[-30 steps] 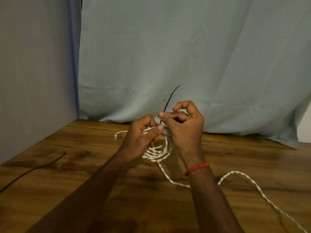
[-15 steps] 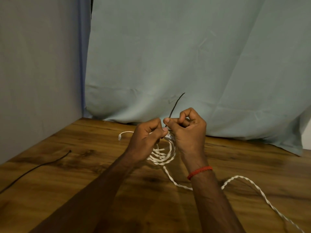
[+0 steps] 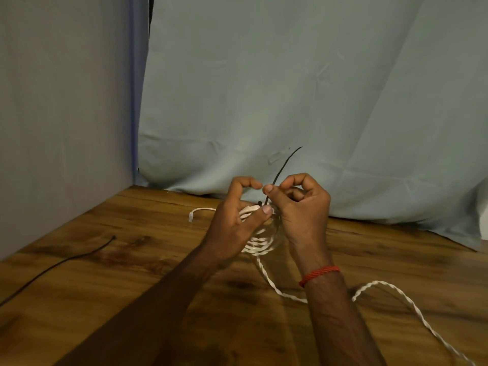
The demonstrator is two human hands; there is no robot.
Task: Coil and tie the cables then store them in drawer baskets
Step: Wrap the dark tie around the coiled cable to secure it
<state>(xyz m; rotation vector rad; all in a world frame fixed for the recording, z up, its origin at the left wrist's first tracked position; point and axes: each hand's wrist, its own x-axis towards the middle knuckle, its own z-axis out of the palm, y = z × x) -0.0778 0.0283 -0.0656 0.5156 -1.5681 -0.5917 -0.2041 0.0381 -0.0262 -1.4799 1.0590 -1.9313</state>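
Pale blue-grey cloth [image 3: 290, 88] hangs behind the wooden tabletop [image 3: 105, 299], its hem bunched where it meets the far edge, and a plain grey panel [image 3: 60, 114] closes the left side. No print, label or writing shows anywhere.

Both hands work together near the far middle of the tabletop. The left hand [image 3: 232, 228] is curled around a small coil of white twisted cable [image 3: 260, 245], thumb pressed on the top of the loops; the palm covers the left part of the coil. The right hand [image 3: 303, 210], with a red thread bracelet [image 3: 318, 273] on its wrist, pinches a thin black tie [image 3: 280, 173] between thumb and forefinger. The tie's free tail rises toward the cloth; its lower end disappears between the two hands, so how it wraps the coil cannot be made out.

One short end of the cable sticks out to the left of the left hand. The long loose run leaves the coil toward the near side, passes behind the right forearm, arches up and trails off the lower right corner, cut off by the frame.

A second thin black tie [image 3: 58, 265] lies well apart on the left, running out of view at the left edge. Bare wood lies open around the hands, near and right.
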